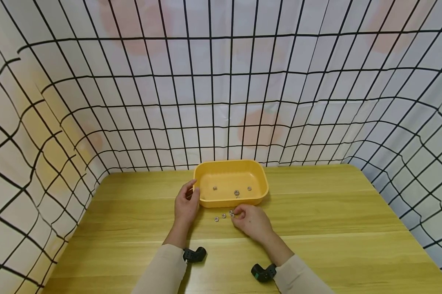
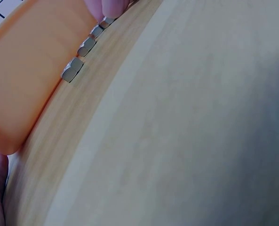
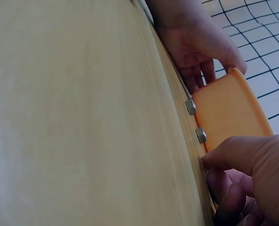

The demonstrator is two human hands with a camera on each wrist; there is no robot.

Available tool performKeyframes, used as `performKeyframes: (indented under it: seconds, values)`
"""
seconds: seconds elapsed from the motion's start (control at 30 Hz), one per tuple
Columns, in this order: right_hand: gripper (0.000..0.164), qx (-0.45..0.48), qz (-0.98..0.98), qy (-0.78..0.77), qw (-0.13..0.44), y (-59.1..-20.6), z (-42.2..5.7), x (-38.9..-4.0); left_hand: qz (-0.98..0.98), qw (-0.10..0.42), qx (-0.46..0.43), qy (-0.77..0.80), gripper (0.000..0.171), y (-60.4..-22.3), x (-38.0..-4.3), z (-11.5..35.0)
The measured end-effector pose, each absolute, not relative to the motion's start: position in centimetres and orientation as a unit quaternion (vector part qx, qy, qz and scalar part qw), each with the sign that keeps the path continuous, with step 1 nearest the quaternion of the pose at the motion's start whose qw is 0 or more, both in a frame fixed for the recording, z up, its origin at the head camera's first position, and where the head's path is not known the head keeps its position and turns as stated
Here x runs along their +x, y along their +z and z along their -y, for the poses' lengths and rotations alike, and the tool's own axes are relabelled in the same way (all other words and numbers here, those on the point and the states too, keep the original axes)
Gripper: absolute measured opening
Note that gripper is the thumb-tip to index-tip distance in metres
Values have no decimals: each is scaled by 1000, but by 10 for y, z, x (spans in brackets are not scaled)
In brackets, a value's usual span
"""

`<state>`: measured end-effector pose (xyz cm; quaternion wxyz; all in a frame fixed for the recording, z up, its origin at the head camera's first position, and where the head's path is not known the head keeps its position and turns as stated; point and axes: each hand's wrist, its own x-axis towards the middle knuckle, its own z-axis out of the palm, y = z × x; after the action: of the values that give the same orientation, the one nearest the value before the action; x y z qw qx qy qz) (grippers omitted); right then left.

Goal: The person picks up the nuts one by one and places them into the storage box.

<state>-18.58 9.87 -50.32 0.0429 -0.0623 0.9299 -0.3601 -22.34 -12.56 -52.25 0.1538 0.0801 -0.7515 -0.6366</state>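
A yellow plastic tray (image 1: 206, 203) holds several metal hex nuts (image 1: 236, 192). In front of it a short row of hex nuts (image 1: 216, 219) lies on the wooden table; the left wrist view shows these nuts (image 2: 72, 69) lined up along the tray's front wall (image 2: 31, 70). My left hand (image 1: 186, 206) rests against the tray's left end, thumb at the rim and fingers loosely bent beside the wall. With thumb and forefinger, my right hand (image 1: 253, 222) pinches a hex nut at the row's right end, just before the tray; its fingers mostly hide that nut in the right wrist view.
The wooden table (image 1: 334, 212) extends to both sides and toward me. Behind the tray rises a black wire grid (image 1: 210, 90) over pale sheeting, which also lines the left and right sides. Each forearm wears a black wrist device (image 1: 194, 255).
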Motion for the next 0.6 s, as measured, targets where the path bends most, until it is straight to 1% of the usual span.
performKeyframes:
  seconds: [0.2,0.6]
  values:
    - [10,-68,-931,-358,28,-503,-97,-186,752,154,77,-636,34,-523,-224,126]
    - [11,-68,-933,-354,24,-503,-97,-185,751,155,79,-636,35,-523,-224,125]
